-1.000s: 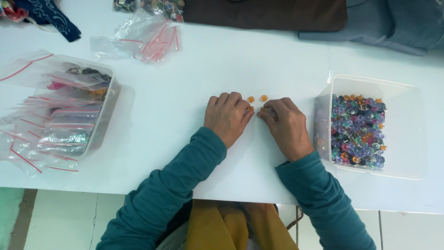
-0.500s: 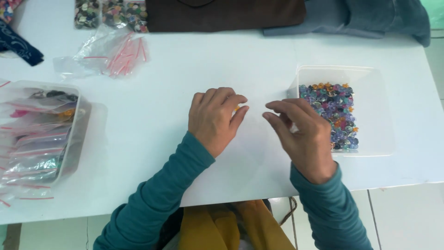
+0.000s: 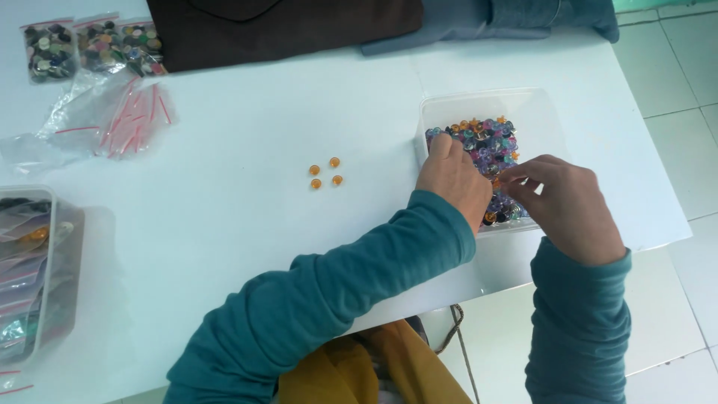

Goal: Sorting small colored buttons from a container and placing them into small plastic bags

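**Both hands in bead tub**

While the clear tub point(image 3: 538, 112) of mixed coloured beads point(image 3: 486, 146) sits at the table's right edge, left hand point(image 3: 454, 178) rests in it, fingers curled, grip not discernible; right hand point(image 3: 566, 203) pinches narrowly over the beads, contents hidden; 4 orange beads point(image 3: 325, 173) lie apart on the white table point(image 3: 224, 224), left of the tub; empty zip bags point(image 3: 112, 120) far left.
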